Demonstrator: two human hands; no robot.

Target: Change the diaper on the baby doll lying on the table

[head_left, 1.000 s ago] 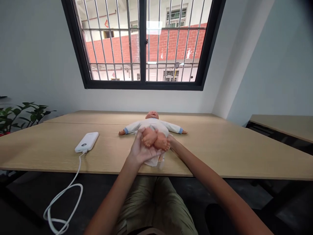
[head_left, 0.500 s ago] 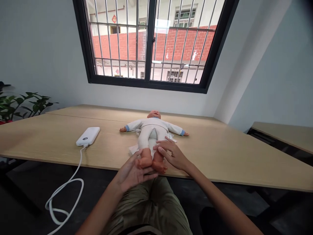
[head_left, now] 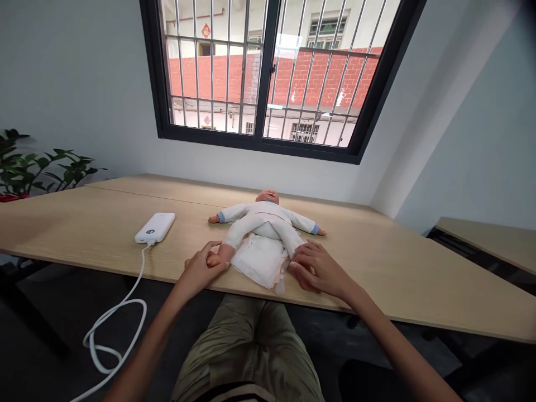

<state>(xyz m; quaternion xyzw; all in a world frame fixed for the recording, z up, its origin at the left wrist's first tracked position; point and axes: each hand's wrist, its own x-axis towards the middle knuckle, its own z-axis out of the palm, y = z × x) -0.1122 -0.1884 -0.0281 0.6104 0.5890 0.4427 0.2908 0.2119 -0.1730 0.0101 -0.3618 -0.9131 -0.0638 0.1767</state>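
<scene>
A baby doll (head_left: 264,219) in a white suit with blue cuffs lies on its back on the wooden table (head_left: 397,268), head toward the window, legs spread apart. A white cloth (head_left: 262,261) lies between and under its legs at the table's front edge. My left hand (head_left: 201,269) is closed around the doll's foot on the left. My right hand (head_left: 318,268) covers the doll's other foot, fingers curled over it.
A white power bank (head_left: 154,227) lies on the table to the left, its white cable (head_left: 119,321) looping down off the front edge. A green plant (head_left: 37,170) stands at far left. A second table (head_left: 489,240) is at right. A barred window is behind.
The doll's legs, held up together a second ago, have come down onto the table and been spread apart. The white cloth now shows between them. My hands moved outward with the feet.
</scene>
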